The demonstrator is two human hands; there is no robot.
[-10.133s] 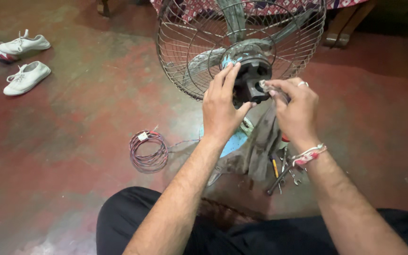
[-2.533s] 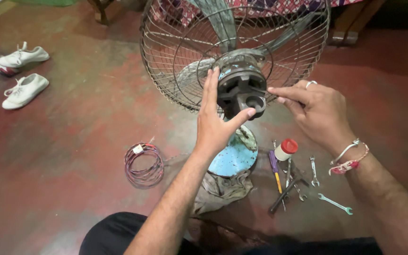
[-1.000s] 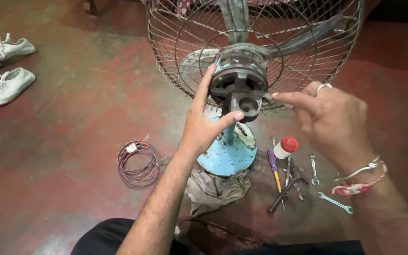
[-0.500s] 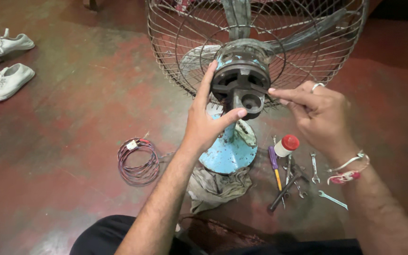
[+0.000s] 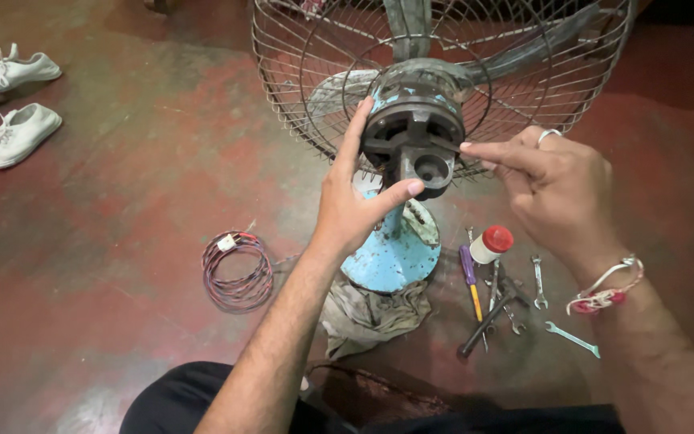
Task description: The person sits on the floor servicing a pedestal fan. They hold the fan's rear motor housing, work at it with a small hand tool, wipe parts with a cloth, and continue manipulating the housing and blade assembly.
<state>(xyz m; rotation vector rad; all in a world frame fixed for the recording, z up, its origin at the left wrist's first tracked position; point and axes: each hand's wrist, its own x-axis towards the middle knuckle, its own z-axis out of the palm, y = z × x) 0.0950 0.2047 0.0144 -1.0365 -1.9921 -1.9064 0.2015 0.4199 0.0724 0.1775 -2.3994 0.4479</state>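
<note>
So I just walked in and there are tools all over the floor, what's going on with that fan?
A person sitting on the floor has both hands on the back of a pedestal fan's motor housing, behind the wire grille. The left hand cups the housing from the side and below; the right hand touches its right edge with a fingertip. Beside the round blue base lie a rag, a screwdriver, spanners, a small red-capped bottle and a wire coil.

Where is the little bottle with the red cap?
In the head view, the bottle stands on the floor right of the fan's blue base, beside the screwdriver and wrenches, below the right hand.
</note>
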